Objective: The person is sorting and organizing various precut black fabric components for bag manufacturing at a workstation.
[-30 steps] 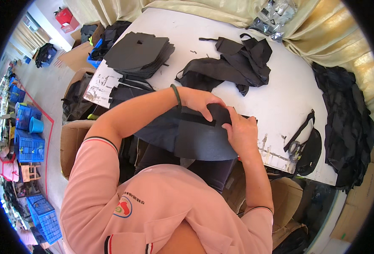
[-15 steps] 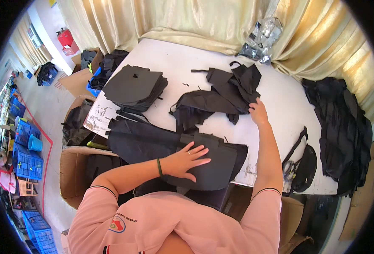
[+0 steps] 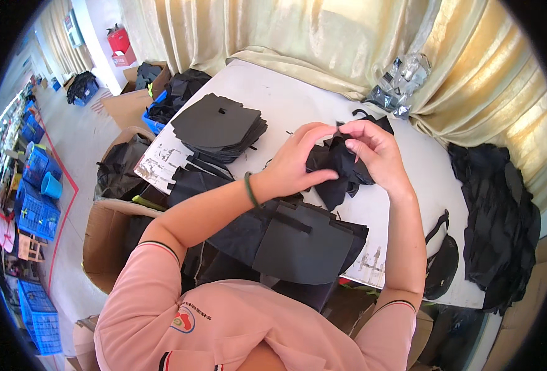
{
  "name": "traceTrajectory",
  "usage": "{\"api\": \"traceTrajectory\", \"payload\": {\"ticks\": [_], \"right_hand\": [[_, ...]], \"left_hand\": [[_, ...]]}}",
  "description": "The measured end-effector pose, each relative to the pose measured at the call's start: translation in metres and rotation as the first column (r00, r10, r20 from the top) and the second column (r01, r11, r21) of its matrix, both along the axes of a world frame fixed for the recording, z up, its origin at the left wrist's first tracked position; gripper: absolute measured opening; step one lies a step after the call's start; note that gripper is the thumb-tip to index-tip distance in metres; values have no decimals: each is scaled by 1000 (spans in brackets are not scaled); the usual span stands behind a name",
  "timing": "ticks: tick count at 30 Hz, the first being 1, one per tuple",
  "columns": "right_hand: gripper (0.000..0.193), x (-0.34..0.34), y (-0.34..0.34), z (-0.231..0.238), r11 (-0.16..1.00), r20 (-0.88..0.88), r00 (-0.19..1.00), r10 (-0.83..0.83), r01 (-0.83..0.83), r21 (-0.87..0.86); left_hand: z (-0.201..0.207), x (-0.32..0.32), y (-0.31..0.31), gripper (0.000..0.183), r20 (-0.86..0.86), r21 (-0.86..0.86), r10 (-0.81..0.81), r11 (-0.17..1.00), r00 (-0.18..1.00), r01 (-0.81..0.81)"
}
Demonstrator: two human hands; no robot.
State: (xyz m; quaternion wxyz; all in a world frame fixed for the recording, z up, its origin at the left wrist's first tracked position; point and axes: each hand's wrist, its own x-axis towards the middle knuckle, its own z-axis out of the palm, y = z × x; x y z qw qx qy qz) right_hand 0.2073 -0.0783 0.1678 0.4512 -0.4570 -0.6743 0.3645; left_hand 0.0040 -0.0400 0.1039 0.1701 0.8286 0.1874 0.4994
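Note:
Over the middle of the table, my two hands are raised around a crumpled black fabric piece (image 3: 342, 167). My left hand (image 3: 301, 156) has its fingertips at the fabric's upper edge, with its thumb lower down against the cloth. Opposite it, my right hand (image 3: 377, 153) is closed on the same upper edge, fingertips meeting those of the left. Nearer me, a stiff dark grey panel (image 3: 301, 241) with a rounded edge and a slot lies on black fabric (image 3: 233, 232) at the table's front edge.
A stack of dark slotted panels (image 3: 217, 123) sits on the white table (image 3: 273, 86) at left. A black pouch (image 3: 443, 266) and a heap of black fabric (image 3: 499, 222) lie at right. Clear plastic bags (image 3: 402, 83) rest by the curtain. An open cardboard box (image 3: 103, 241) stands at left.
My left hand has left the grey panel and joined my right hand at the black fabric. The fabric's edge is lifted and gathered between both hands. The view has shifted slightly.

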Motion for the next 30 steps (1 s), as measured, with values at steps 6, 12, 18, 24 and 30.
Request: {"api": "traceTrajectory", "payload": {"ticks": [6,12,18,24,30], "right_hand": [[28,-39,-21,8,998,-164,986,-1,11,60],[47,-71,-42,3,899,194,950,-244,146,412],[29,-59,-59,21,617,434,623,-651,101,781],[47,-81,-73,41,837,300,854,-424,243,491],[30,-83,-58,48,515,399,653,-643,-17,857]], "left_hand": [[18,-4,15,29,235,-191,-186,954,954,233],[23,-17,1,22,241,-296,-196,918,951,264],[31,-27,3,25,162,-292,-36,953,986,82],[42,-31,4,28,287,-106,-50,991,957,84],[53,-42,-21,32,238,-50,-98,992,966,113]]}}
